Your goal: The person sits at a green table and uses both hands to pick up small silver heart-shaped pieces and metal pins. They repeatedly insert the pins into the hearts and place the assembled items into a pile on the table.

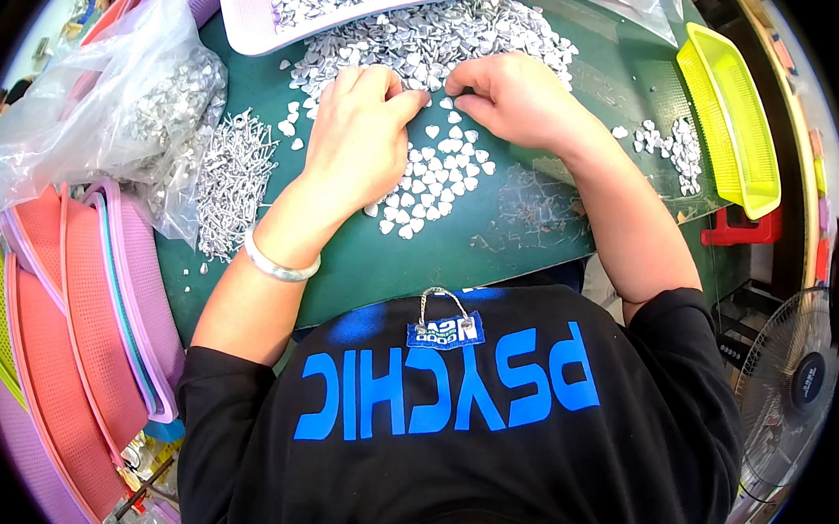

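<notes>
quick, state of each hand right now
Left hand: partly curled at the heart-shaped pieces; any hold can't be told.
Right hand: partly closed near those pieces; any hold can't be told.

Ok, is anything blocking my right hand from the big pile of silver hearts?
Nothing visible does: your right hand is right at the near edge of the big pile. The lilac tray is on the pile's far side, not between them.

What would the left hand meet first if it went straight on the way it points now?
Most likely the heap of small silver hearts, right ahead of the left hand's fingers. The pale purple tray lies beyond; its height above the table is hard to judge.
</notes>
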Action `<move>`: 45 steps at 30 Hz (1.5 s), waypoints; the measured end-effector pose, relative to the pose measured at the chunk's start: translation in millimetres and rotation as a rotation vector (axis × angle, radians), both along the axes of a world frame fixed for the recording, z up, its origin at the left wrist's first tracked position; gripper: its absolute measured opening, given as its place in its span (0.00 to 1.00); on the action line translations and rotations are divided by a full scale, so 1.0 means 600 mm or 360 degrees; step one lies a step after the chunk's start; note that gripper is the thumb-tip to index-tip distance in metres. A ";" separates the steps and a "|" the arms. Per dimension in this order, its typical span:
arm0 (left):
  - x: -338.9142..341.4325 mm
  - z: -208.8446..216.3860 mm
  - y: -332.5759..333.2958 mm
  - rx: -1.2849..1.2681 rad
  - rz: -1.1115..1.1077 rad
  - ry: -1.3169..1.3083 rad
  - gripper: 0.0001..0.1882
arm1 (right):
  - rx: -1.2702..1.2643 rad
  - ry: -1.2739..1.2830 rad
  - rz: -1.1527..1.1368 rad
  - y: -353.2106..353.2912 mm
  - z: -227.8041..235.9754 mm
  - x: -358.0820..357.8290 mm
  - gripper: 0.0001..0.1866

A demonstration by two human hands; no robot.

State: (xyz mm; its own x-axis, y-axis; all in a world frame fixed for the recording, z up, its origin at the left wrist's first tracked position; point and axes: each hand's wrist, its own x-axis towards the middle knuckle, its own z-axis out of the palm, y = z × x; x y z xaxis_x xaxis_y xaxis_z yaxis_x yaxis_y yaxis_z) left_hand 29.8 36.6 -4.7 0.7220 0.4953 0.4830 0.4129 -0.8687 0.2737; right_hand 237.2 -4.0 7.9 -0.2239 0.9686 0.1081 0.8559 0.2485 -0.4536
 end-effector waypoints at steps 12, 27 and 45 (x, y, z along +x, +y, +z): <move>0.002 -0.001 0.007 -0.0138 0.0005 -0.0082 0.06 | 0.0038 0.0161 0.0018 0.002 0.001 0.022 0.09; 0.014 0.006 0.005 -0.0090 -0.0004 -0.0030 0.04 | 0.0094 -0.0116 -0.0046 0.001 -0.007 0.011 0.09; 0.016 0.005 0.008 -0.0041 0.0023 0.0096 0.12 | -0.0036 -0.0015 -0.0089 -0.003 0.009 0.011 0.11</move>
State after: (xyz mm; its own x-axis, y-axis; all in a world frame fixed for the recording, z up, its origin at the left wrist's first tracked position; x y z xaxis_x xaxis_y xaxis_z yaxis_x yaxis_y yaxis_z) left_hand 39.6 41.3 -1.5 0.7421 0.5178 0.4257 0.4420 -0.8554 0.2700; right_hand 244.0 -5.6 13.1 -0.1703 0.9818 0.0845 0.8722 0.1900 -0.4506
